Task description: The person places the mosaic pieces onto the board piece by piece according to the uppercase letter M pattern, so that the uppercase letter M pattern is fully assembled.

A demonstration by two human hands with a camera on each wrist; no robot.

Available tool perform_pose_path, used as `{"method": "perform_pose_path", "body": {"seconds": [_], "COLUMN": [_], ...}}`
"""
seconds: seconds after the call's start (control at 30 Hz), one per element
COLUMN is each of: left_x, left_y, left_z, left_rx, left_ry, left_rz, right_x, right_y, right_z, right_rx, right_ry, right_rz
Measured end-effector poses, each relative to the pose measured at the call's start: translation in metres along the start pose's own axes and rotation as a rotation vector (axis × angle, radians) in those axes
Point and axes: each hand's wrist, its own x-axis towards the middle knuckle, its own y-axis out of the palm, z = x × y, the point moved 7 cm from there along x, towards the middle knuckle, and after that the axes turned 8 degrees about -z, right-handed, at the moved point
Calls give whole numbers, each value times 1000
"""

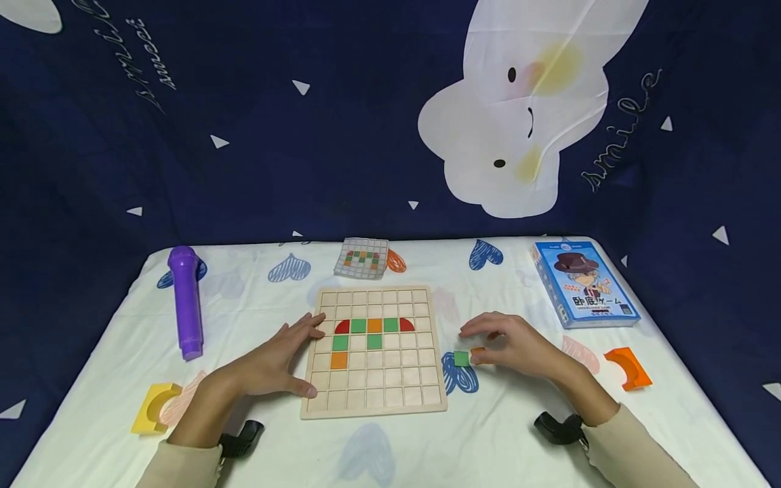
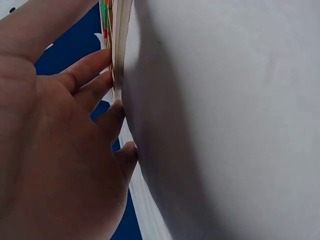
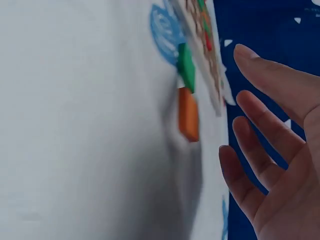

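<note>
A wooden grid board (image 1: 390,398) lies flat on the table, with green and orange squares and two red rounded pieces set in its upper cells. My left hand (image 1: 268,362) rests at the board's left edge, thumb and fingers spread and fingertips touching the rim. To the right of the board, my right hand (image 1: 512,346) hovers over a green square block (image 1: 461,358) and an orange block (image 3: 188,115), which lie end to end on the cloth. In the right wrist view its fingers are apart and hold nothing.
A small pattern card (image 1: 361,258) lies behind the board. A purple microphone (image 1: 186,301) and a yellow arch block (image 1: 152,410) are at the left. At the right are a blue game box (image 1: 586,285) and an orange arch block (image 1: 631,369). A dark blue curtain (image 1: 342,169) hangs behind.
</note>
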Motion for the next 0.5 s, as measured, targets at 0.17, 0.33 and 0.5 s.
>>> {"method": "perform_pose_path", "body": {"seconds": [0.17, 0.33, 0.5], "left_x": [2, 1, 0], "left_y": [1, 0, 0], "left_z": [2, 2, 0], "left_rx": [11, 11, 3], "left_ry": [-12, -5, 5], "left_rz": [3, 0, -2], "right_x": [-5, -6, -5], "right_y": [9, 19, 24], "right_z": [-8, -11, -14], "right_rx": [12, 3, -23], "right_ry": [4, 5, -7], "right_rz": [39, 79, 83]}}
